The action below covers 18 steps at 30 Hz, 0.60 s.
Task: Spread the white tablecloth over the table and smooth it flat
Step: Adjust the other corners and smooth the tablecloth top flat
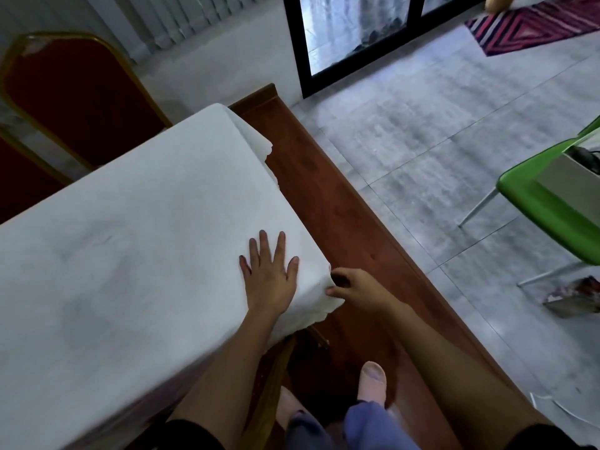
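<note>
No legible text, label, brand, number or sign found on any surface in view. The white tablecloth (136,228) is plain and unmarked. The patterned rug (532,24), far beyond the tablecloth's right edge, carries only geometric stripes, no lettering.

Left hand (269,277) flat, fingers (263,245) splayed; right hand (357,289) curled, fingertips pinched together.

The white tablecloth (130,238) hides the table and runs off the left edge.
</note>
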Available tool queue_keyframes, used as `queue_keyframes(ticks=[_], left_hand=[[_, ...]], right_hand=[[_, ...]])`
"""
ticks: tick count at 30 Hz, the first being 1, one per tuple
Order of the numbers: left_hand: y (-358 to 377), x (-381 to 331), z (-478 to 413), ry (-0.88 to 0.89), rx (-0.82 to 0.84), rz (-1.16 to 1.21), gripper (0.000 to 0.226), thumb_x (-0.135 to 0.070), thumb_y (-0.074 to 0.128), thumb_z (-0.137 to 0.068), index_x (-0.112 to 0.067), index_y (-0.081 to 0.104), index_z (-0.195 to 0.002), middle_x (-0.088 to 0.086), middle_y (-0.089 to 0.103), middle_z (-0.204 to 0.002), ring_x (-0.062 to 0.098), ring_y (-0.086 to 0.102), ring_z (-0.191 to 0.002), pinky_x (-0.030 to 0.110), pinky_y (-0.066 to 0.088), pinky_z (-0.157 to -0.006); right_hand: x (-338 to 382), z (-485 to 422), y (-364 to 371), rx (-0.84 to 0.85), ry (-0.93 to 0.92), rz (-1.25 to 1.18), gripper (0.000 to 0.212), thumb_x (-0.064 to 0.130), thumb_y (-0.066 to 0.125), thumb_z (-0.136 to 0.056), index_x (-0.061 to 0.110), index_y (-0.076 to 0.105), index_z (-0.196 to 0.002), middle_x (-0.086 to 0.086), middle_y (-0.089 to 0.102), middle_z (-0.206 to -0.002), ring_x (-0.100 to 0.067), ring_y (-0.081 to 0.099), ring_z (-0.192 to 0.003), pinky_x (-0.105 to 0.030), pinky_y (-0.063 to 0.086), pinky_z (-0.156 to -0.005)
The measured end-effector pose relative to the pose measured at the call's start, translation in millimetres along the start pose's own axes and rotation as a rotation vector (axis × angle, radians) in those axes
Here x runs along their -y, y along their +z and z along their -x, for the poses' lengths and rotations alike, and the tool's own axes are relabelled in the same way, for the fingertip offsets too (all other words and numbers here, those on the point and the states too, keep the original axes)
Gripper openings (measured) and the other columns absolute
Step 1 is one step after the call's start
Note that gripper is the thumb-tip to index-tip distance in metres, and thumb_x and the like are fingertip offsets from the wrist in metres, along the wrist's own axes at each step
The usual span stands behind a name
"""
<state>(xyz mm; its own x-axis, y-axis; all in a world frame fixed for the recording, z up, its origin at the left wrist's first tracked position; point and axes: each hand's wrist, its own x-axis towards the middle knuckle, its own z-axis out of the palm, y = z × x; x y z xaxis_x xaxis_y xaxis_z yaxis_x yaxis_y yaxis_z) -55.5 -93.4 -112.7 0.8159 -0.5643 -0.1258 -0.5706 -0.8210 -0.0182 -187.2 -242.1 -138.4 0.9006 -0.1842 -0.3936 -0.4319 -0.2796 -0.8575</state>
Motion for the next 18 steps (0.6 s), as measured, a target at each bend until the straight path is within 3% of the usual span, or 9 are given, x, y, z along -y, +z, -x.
queue_keyframes(ticks=[3,6,9,11,13,16,18], left_hand=[[0.9,-0.5,-3.2,-0.001,0.007,-0.008,0.064,-0.056,0.015,-0.092,-0.031,0.001,-0.149,0.009,0.001,-0.16,0.032,0.003,-0.147,0.054,0.009,-0.115],[-2.0,-1.0,-6.9,-0.004,0.043,-0.026,0.064,-0.056,0.017,-0.094,-0.031,-0.002,-0.149,0.008,-0.003,-0.16,0.031,-0.001,-0.147,0.053,0.004,-0.116],[-11.9,-5.1,-5.1,-0.031,0.017,0.027,0.066,-0.056,0.006,-0.089,-0.03,0.0,-0.149,0.006,-0.003,-0.16,0.028,-0.004,-0.147,0.052,-0.002,-0.116],[-21.8,-12.1,-8.7,-0.016,-0.041,0.071,0.067,-0.055,0.006,-0.087,-0.031,0.001,-0.149,0.006,-0.003,-0.16,0.027,-0.004,-0.147,0.05,-0.005,-0.115],[-26.8,-17.2,-13.8,0.014,-0.056,0.082,0.064,-0.055,0.008,-0.09,-0.033,-0.001,-0.149,0.005,-0.005,-0.16,0.027,-0.005,-0.147,0.048,-0.008,-0.114],[-19.6,-12.5,-14.5,0.015,0.03,0.046,0.059,-0.053,0.015,-0.096,-0.033,-0.003,-0.149,0.007,-0.008,-0.16,0.028,-0.007,-0.147,0.052,-0.005,-0.115],[-12.6,-9.0,-11.2,0.023,0.054,0.009,0.06,-0.053,0.016,-0.096,-0.033,-0.004,-0.149,0.009,-0.008,-0.16,0.029,-0.007,-0.147,0.053,-0.001,-0.116]], right_hand=[[-3.0,-1.4,-7.5,-0.089,-0.014,0.204,0.02,0.033,0.067,-0.086,0.018,0.068,-0.099,0.003,0.069,-0.096,-0.012,0.061,-0.083,-0.034,0.053,-0.079],[6.7,3.0,-14.1,-0.072,-0.087,0.381,0.016,0.035,0.065,-0.087,0.019,0.067,-0.087,0.009,0.064,-0.074,-0.008,0.055,-0.064,-0.032,0.043,-0.064],[22.2,30.3,-33.4,0.081,-0.111,0.1,0.015,0.028,0.07,-0.085,0.019,0.066,-0.073,0.008,0.064,-0.065,-0.004,0.057,-0.059,-0.026,0.045,-0.062],[33.7,47.4,-48.0,0.156,-0.148,-0.053,0.018,0.025,0.073,-0.082,0.017,0.066,-0.068,0.001,0.066,-0.065,-0.008,0.061,-0.063,-0.028,0.048,-0.062],[36.1,52.7,-49.0,0.214,-0.154,-0.019,0.018,0.027,0.074,-0.081,0.014,0.067,-0.07,-0.003,0.067,-0.068,-0.011,0.061,-0.064,-0.031,0.049,-0.064],[13.2,43.0,-35.6,0.253,-0.045,0.222,0.009,0.028,0.071,-0.083,0.019,0.071,-0.082,0.008,0.069,-0.077,-0.005,0.061,-0.071,-0.023,0.048,-0.069],[-10.5,33.7,-28.1,0.294,0.072,0.451,0.014,0.026,0.066,-0.087,0.022,0.073,-0.098,0.007,0.072,-0.095,-0.01,0.064,-0.085,-0.028,0.052,-0.079]])
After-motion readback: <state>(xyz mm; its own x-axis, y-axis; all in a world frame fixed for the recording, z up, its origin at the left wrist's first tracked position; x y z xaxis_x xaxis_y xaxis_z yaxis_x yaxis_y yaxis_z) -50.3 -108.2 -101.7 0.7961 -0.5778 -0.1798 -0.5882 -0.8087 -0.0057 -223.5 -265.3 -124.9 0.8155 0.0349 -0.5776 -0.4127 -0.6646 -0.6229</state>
